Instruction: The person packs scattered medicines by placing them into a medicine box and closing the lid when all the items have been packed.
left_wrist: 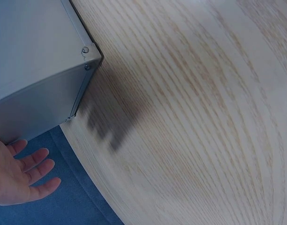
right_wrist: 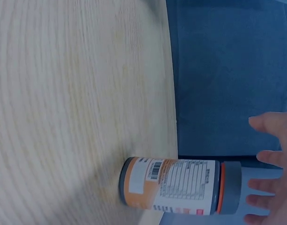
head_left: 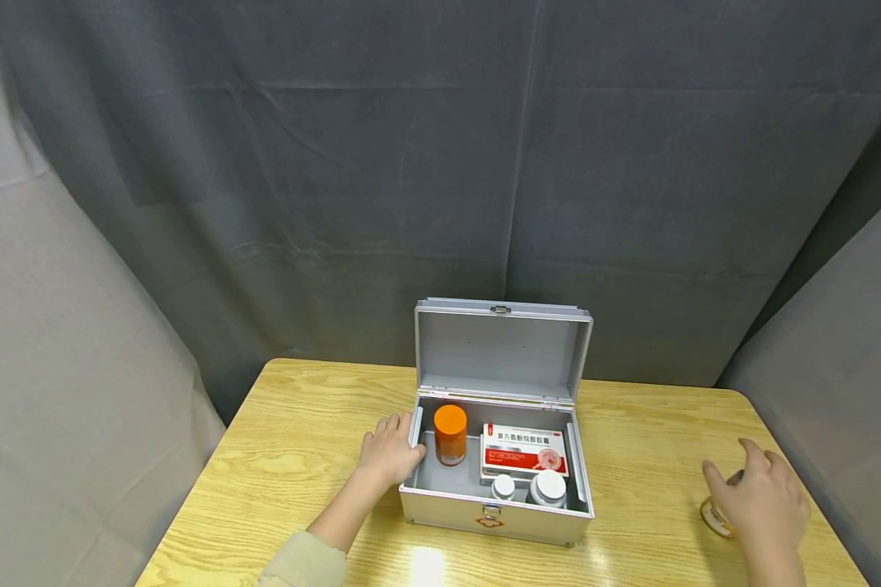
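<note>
An aluminium case point(head_left: 451, 514) stands on the table with its lid raised. My left hand point(head_left: 391, 450) is at its left side, thumb by the rim and fingers extended outside; the left wrist view shows those fingers point(left_wrist: 40, 171) spread. Over at the right, my right hand point(head_left: 767, 497) hovers over a pill bottle point(head_left: 718, 518), partly hiding it. In the right wrist view the bottle point(right_wrist: 181, 185) has a dark cap and an orange-and-white label; the right fingers point(right_wrist: 270, 157) are spread beyond the cap, with a gap visible.
Inside the case are an orange-capped bottle point(head_left: 451, 436), a red-and-white medicine box point(head_left: 523, 447), a small white bottle point(head_left: 502, 487) and a larger white bottle point(head_left: 549, 489). The raised lid point(head_left: 502, 350) stands at the back. Grey curtains point(head_left: 382, 179) surround the wooden table point(head_left: 316, 416).
</note>
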{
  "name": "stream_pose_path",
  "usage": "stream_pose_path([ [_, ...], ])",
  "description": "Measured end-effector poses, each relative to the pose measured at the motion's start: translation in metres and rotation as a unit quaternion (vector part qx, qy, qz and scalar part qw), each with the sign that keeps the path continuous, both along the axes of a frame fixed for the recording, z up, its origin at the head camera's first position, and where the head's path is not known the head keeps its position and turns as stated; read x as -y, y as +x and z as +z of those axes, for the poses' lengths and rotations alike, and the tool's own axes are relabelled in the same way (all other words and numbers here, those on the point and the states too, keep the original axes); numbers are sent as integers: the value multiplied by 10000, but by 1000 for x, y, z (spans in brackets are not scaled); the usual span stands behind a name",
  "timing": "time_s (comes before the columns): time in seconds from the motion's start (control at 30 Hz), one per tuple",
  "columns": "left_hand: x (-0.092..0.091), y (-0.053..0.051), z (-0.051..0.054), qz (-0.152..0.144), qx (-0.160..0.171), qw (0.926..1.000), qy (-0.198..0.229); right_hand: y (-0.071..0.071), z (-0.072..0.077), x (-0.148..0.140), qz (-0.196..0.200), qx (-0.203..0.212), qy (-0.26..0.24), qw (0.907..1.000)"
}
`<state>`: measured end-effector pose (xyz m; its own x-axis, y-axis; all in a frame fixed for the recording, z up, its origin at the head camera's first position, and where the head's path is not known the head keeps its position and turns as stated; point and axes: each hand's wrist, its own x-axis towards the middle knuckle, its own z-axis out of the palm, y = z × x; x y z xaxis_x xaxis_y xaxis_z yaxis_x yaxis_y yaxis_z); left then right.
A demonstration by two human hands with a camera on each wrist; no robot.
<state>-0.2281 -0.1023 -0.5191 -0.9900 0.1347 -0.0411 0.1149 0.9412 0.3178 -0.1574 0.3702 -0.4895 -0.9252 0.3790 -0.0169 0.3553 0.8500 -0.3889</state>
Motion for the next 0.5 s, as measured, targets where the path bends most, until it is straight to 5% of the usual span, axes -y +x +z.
stream_pose_path([
  [0.23, 0, 0, 0, -7, -27, 10000, 28, 1, -5, -9, -220, 773, -248, 9965],
  [0.5, -1, 1, 0, -3, -24, 10000, 35, 4, -8, -12, -302, 1014, -420, 9935],
])
